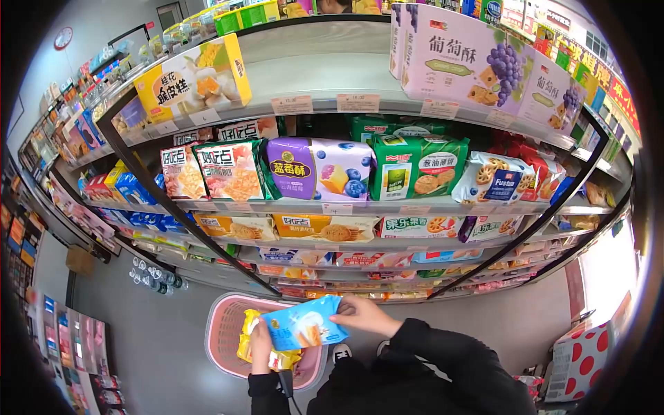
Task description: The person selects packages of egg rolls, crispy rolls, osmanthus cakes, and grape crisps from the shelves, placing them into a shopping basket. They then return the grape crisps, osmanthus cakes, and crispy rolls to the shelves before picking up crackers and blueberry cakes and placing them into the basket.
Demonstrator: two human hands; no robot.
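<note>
I watch the left hand [261, 345] and right hand [366, 316] pinch a blue rectangular plastic packet [304, 324], pink plastic basket [223, 328] below them.

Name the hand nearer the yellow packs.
Left. The left hand overlaps the yellow packs in view; right hand is farther off, at the right end of the blue pack.

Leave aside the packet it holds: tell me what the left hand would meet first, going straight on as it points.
The left hand would probably meet the shelf unit, low on its front. The pink basket crosses that line too, but seems lower; depth is unclear.
</note>
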